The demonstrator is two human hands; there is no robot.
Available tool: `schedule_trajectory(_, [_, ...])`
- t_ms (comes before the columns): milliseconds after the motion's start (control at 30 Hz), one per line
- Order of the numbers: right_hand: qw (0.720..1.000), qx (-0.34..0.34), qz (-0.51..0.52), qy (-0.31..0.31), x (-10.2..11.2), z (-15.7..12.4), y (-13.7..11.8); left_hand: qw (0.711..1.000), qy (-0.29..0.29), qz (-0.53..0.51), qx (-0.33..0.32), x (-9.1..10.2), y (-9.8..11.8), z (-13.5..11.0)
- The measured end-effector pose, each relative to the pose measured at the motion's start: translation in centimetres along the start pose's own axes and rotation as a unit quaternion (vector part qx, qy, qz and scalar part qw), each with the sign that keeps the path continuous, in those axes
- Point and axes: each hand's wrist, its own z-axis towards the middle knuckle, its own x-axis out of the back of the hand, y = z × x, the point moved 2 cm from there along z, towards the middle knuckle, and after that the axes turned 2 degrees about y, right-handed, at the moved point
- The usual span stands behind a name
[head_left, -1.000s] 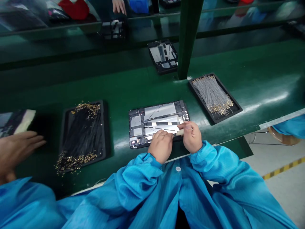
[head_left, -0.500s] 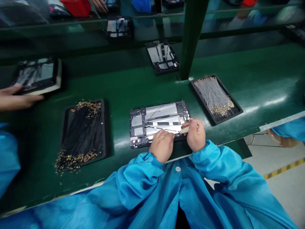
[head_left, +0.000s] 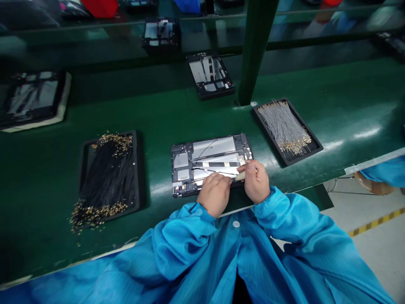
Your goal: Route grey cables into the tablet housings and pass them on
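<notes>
An opened tablet (head_left: pixel 182 175) lies on the green bench before me, showing silver battery panels, black flex strips and thin cables. Over its near edge rests my left hand (head_left: pixel 214 193), fingers bent and pressed together; what sits under the fingertips is hidden. Pinched in my right hand (head_left: pixel 257 183) is a pale, pointed pry stick (head_left: pixel 241 175), its tip on the tablet's lower right part, close to my left fingertips. A thin dark cable crosses the battery towards that tip.
At left, a black tray (head_left: pixel 138 169) holds black cables (head_left: pixel 109 177) with gold ends, some spilling over. A second tray (head_left: pixel 286 162) at right carries grey cables (head_left: pixel 284 126). More opened tablets (head_left: pixel 211 76) lie beyond, another (head_left: pixel 36 97) far left. A green post (head_left: pixel 253 55) rises behind.
My right hand has shifted slightly left with the pry stick, nearer my left hand. At far left, the other person's hand has gone from view and that tablet sits farther left.
</notes>
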Motion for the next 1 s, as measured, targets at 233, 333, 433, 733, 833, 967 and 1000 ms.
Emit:
schedule_trajectory(233, [0.993, 0.073, -0.073, -0.056, 0.1, 0.5, -1.9, 1.000, -0.014, -0.014, 0.004, 0.1, 0.0, 0.0])
schedule_trajectory(333, [0.978, 0.123, -0.124, -0.114, -0.1, 0.9, -3.3, 1.000, -0.012, -0.014, 0.004, 0.1, -0.1, 0.0])
schedule_trajectory(433, [0.969, 0.135, -0.149, -0.141, -0.1, 1.1, -4.0, 1.000, -0.006, -0.012, 0.005, 0.1, -0.1, 0.0])
schedule_trajectory(733, [0.999, 0.007, -0.034, 0.002, 0.1, 0.3, -1.1, 1.000, 0.013, -0.005, 0.003, 0.0, 0.0, -0.1])
schedule_trajectory(833, [1.000, -0.012, -0.002, 0.027, 0.0, 0.0, -0.4, 1.000, 0.022, 0.001, 0.004, -0.1, 0.0, -0.1])
schedule_trajectory(967, [0.999, -0.017, 0.002, 0.027, -0.1, -0.1, -0.2, 1.000, 0.020, 0.001, 0.003, -0.1, 0.0, -0.2])
schedule_trajectory(1000, [1.000, -0.017, -0.001, 0.026, -0.1, -0.1, -0.2, 1.000, 0.017, 0.001, 0.003, -0.1, 0.0, -0.2])
